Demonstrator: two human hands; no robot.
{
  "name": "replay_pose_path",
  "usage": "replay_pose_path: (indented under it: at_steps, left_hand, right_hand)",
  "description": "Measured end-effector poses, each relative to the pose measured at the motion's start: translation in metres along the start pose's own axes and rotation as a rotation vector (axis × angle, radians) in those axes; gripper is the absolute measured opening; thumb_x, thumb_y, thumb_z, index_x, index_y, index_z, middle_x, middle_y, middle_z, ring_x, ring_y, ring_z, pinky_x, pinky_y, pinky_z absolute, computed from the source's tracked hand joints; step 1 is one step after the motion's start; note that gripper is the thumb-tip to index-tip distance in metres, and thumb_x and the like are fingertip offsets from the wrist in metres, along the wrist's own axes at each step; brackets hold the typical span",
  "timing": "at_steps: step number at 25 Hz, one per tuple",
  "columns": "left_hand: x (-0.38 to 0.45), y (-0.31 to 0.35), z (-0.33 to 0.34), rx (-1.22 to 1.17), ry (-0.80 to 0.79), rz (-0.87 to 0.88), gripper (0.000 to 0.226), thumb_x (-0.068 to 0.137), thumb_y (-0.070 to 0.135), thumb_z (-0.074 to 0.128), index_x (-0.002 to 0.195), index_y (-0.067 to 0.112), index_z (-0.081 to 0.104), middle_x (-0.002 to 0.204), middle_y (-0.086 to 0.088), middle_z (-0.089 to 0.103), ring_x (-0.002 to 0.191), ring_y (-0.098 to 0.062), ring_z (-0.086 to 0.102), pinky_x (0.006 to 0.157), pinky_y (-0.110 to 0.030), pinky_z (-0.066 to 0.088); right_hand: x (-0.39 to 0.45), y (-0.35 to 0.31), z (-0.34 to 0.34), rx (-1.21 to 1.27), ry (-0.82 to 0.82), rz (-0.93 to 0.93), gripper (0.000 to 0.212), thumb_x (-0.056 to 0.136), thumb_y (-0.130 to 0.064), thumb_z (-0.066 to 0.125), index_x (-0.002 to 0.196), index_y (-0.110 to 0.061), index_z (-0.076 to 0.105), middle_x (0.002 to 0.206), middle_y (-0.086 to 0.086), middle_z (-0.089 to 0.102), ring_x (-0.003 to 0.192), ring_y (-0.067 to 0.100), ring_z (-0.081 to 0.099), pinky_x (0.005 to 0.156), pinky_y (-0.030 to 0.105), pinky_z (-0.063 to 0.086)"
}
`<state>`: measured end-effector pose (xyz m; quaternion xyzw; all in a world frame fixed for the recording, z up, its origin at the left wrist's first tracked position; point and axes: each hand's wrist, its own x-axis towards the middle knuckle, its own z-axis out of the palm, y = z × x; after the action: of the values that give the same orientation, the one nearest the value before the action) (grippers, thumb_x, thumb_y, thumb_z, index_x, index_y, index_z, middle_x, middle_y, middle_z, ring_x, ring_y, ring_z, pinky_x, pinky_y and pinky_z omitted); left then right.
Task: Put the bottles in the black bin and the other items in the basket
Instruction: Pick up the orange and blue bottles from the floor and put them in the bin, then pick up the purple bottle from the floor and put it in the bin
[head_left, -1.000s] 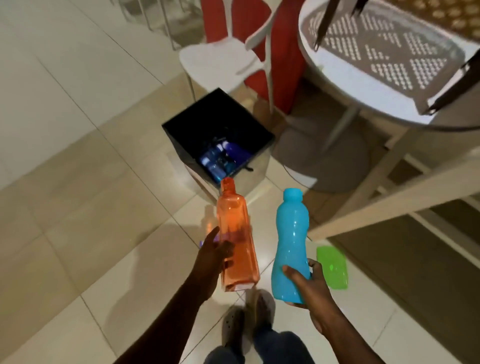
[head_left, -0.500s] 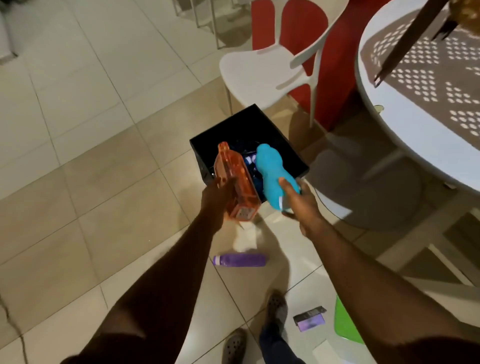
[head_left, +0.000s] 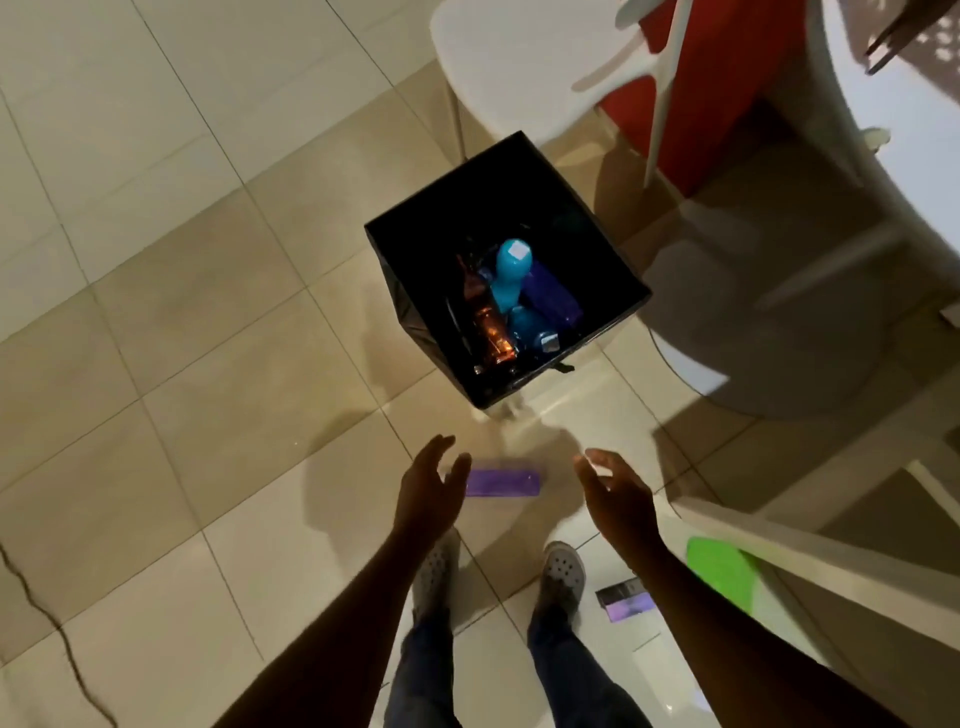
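Note:
The black bin (head_left: 597, 244) stands on the tiled floor ahead of me. Inside it lie the blue bottle (head_left: 510, 278), the orange bottle (head_left: 485, 325) and a purple bottle (head_left: 553, 299). Another purple bottle (head_left: 503, 483) lies flat on the floor between my hands. My left hand (head_left: 428, 493) is open just left of it, fingers spread and empty. My right hand (head_left: 615, 493) is open to its right, also empty. A small purple and black box (head_left: 623, 600) and a green flat item (head_left: 722, 571) lie near my right foot. No basket is in view.
A white chair (head_left: 519, 57) stands behind the bin in front of a red panel (head_left: 722, 78). A round white table (head_left: 893, 119) is at the right, its base (head_left: 779, 322) beside the bin. Another white chair frame (head_left: 810, 551) crosses the lower right. My feet are below the hands.
Both hands let go of the orange and blue bottles, which now lie in the bin. The hands have pulled back toward me and hang open over the floor.

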<state>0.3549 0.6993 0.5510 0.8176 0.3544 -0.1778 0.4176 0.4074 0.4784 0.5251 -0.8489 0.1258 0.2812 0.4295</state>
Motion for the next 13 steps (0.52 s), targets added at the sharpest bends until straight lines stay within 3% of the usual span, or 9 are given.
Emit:
replay_pose_path:
  at_steps: [2,5,10,13]
  left_hand:
    - [0.006,-0.030,0.014,0.067,-0.063,0.011,0.045,0.096,0.032,0.055,0.138,0.016,0.051,0.144,-0.005,0.053,0.131,-0.021,0.049,0.101,-0.024,0.034]
    - [0.035,-0.074,0.036,0.102,-0.131,0.029,0.039,0.095,0.026,0.057,0.132,0.015,0.058,0.135,-0.005,0.061,0.121,-0.019,0.057,0.096,-0.021,0.037]
    - [0.100,-0.177,0.086,0.121,-0.230,-0.004,0.037,0.094,0.026,0.056,0.130,0.018,0.059,0.132,-0.006,0.062,0.109,-0.013,0.060,0.091,-0.022,0.043]
    - [0.142,-0.247,0.111,0.186,-0.277,-0.033,0.038,0.094,0.027,0.055,0.131,0.019,0.057,0.135,-0.006,0.059,0.112,-0.013,0.058,0.090,-0.023,0.041]
  right_hand:
    - [-0.009,0.034,0.024,-0.103,-0.071,0.055,0.036,0.092,-0.048,0.055,0.113,-0.021,0.065,0.108,0.000,0.072,0.091,0.014,0.065,0.062,0.000,0.035]
    - [-0.007,0.081,0.066,-0.248,-0.128,0.103,0.035,0.092,-0.044,0.057,0.112,-0.016,0.066,0.108,0.003,0.073,0.096,0.019,0.067,0.071,0.018,0.040]
    - [0.038,0.155,0.158,-0.486,-0.223,0.037,0.033,0.089,-0.032,0.062,0.115,-0.012,0.065,0.112,0.008,0.071,0.098,0.024,0.067,0.077,0.022,0.043]
    - [0.085,0.195,0.215,-0.633,-0.298,-0.064,0.036,0.087,-0.029,0.062,0.120,-0.014,0.060,0.115,0.011,0.067,0.102,0.029,0.064,0.080,0.030,0.048]
